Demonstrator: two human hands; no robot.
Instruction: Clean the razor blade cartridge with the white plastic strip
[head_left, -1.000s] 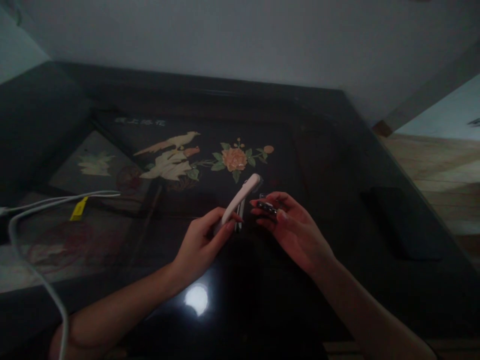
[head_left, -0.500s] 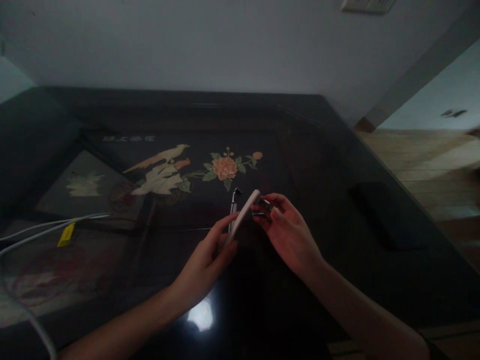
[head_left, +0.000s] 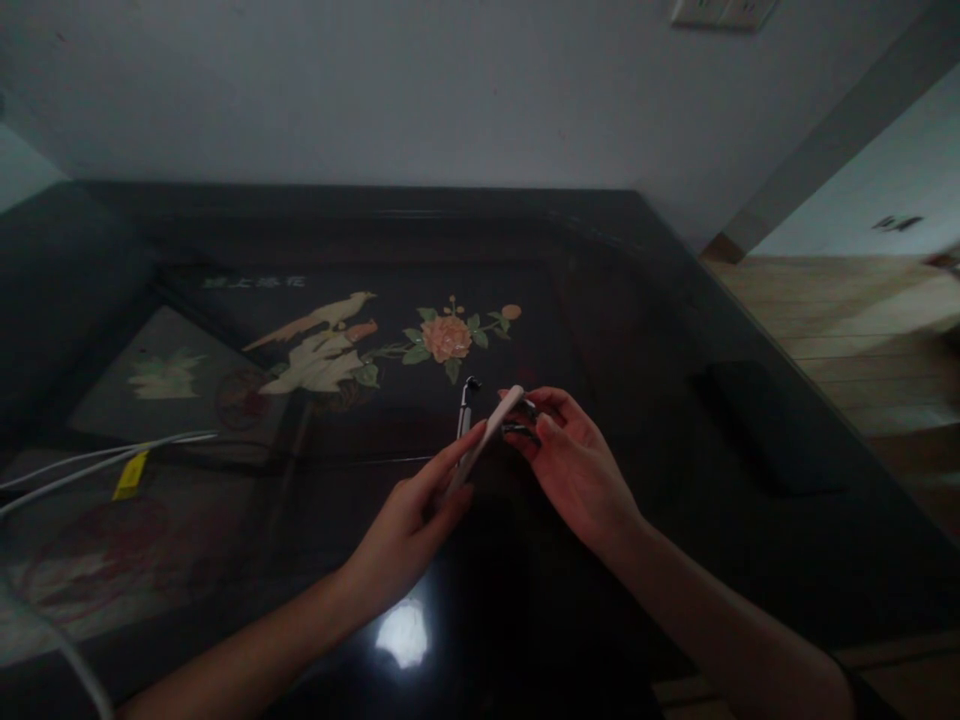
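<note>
My left hand [head_left: 405, 525] pinches a slim, flat white object [head_left: 487, 440] between thumb and fingers. It is tilted and seen nearly edge-on; its kind does not show clearly. At its upper end, my right hand [head_left: 583, 475] has its fingers closed around a small shiny dark piece [head_left: 523, 431], partly covered by the fingers. This piece meets or almost meets the white object's right face; I cannot tell which. Just behind the left fingers, a thin silver stick [head_left: 464, 408] with a dark hooked tip shows, its lower part hidden.
Beneath the hands is a glossy dark table [head_left: 630, 300] with an inlaid bird and flower picture [head_left: 446, 340]. White cables [head_left: 82, 465] with a yellow tag [head_left: 132, 474] lie at the left. A flat black object [head_left: 772, 430] rests near the right edge. A wall stands behind.
The view has shifted slightly. Both hands keep their grips, and the white object's upper end sits a little closer to the right fingers.
</note>
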